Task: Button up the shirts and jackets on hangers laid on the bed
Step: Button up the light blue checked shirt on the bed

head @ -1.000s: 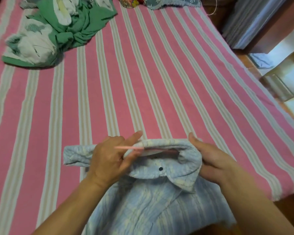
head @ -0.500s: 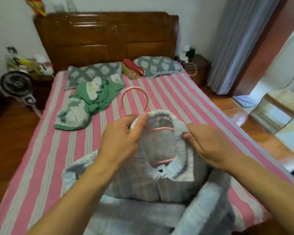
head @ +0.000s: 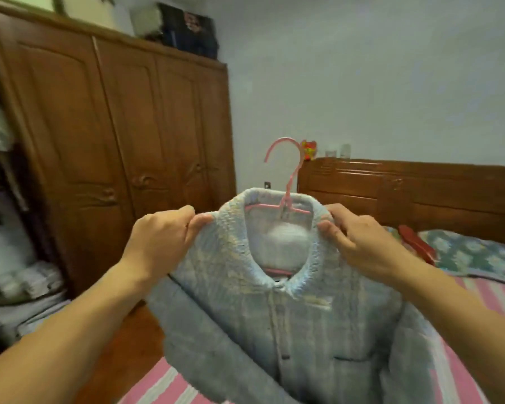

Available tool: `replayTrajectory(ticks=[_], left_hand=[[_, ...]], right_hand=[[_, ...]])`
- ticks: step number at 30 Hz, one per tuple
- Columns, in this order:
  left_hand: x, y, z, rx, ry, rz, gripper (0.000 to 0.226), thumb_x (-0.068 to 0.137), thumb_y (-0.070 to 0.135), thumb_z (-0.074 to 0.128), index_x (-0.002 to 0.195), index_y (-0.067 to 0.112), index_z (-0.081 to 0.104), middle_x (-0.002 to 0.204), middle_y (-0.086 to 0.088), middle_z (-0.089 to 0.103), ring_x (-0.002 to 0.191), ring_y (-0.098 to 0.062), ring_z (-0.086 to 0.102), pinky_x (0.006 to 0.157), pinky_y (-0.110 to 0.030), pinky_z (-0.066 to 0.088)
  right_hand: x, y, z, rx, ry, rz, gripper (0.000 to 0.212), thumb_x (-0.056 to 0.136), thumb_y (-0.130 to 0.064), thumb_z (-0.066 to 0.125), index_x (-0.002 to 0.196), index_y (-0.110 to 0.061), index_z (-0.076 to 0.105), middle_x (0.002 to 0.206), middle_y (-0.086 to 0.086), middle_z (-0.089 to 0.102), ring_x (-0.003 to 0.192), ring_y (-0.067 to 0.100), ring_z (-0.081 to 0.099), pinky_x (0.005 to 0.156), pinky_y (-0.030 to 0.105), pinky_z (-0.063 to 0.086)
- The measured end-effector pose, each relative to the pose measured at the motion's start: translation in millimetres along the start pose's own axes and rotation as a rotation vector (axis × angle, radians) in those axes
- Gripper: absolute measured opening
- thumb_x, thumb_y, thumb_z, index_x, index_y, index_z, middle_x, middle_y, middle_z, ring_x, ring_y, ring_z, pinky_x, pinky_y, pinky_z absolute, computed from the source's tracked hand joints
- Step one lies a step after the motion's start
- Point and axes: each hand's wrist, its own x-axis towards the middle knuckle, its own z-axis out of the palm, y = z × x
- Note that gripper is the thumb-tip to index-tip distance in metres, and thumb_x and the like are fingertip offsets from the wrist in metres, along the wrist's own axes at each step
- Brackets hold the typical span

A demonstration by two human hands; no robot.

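Observation:
A fuzzy light-blue jacket (head: 292, 322) hangs upright in the air on a pink hanger (head: 286, 182), above the pink striped bed (head: 478, 301). Its front looks closed down the middle, with the collar folded out. My left hand (head: 161, 243) grips the jacket's left shoulder beside the collar. My right hand (head: 362, 240) grips the right shoulder by the collar. The hanger's hook stands up between my hands.
A tall brown wooden wardrobe (head: 114, 158) fills the left. The wooden headboard (head: 405, 193) stands behind the jacket at right, with a patterned pillow (head: 473, 255) and a red item (head: 414, 240) below it. Stacked cloth (head: 21, 290) sits at far left over the wooden floor.
Both hands have lifted the jacket off the bed and hold it upright by the shoulders. My view has swung up and left toward the wardrobe.

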Motion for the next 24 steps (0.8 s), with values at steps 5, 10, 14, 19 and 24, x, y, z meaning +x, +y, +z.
replayTrajectory(ticks=[5, 10, 14, 19, 24], left_hand=[[-21.2, -92.6, -82.8, 0.122, 0.098, 0.008, 0.049, 0.104, 0.050, 0.042, 0.069, 0.016, 0.048, 0.056, 0.001, 0.047, 0.045, -0.023, 0.050, 0.039, -0.034, 0.040], [-104.8, -196.7, -137.9, 0.245, -0.022, -0.071, 0.051, 0.106, 0.054, 0.030, 0.078, 0.018, 0.052, 0.059, 0.005, 0.048, 0.044, -0.018, 0.047, 0.038, -0.031, 0.041], [-169.1, -281.3, -170.9, 0.255, 0.070, -0.291, 0.051, 0.105, 0.056, 0.030, 0.074, 0.018, 0.047, 0.057, 0.005, 0.046, 0.045, -0.018, 0.046, 0.041, -0.024, 0.030], [-242.3, -360.5, -219.2, 0.422, 0.007, -0.434, 0.058, 0.104, 0.059, 0.025, 0.075, 0.015, 0.047, 0.059, 0.000, 0.049, 0.046, -0.028, 0.049, 0.045, -0.026, 0.028], [-309.5, -400.9, -267.7, 0.701, -0.041, -0.658, 0.061, 0.104, 0.058, 0.020, 0.078, 0.011, 0.050, 0.067, -0.011, 0.053, 0.051, -0.035, 0.051, 0.049, -0.034, 0.034]], right_hand=[[67.8, -84.1, 47.0, 0.117, 0.175, -0.186, 0.038, 0.092, -0.055, 0.051, 0.109, -0.024, 0.066, 0.075, -0.010, 0.060, 0.070, 0.019, 0.057, 0.059, 0.034, 0.041], [127.1, -179.9, 130.9, 0.219, 0.128, -0.309, 0.037, 0.089, -0.057, 0.057, 0.071, -0.025, 0.049, 0.059, -0.008, 0.048, 0.056, 0.017, 0.043, 0.055, 0.039, 0.038], [176.0, -251.9, 199.5, 0.379, -0.138, -0.415, 0.039, 0.095, -0.054, 0.053, 0.067, -0.027, 0.055, 0.058, -0.010, 0.047, 0.054, 0.006, 0.039, 0.052, 0.026, 0.034], [209.9, -310.5, 296.1, 0.301, -0.647, -0.469, 0.039, 0.086, -0.064, 0.048, 0.074, -0.033, 0.068, 0.065, -0.011, 0.056, 0.060, 0.011, 0.049, 0.058, 0.036, 0.040], [211.3, -397.5, 368.3, 0.508, -0.885, -0.632, 0.038, 0.094, -0.056, 0.049, 0.099, -0.026, 0.072, 0.088, 0.003, 0.070, 0.074, 0.019, 0.066, 0.060, 0.035, 0.052]])
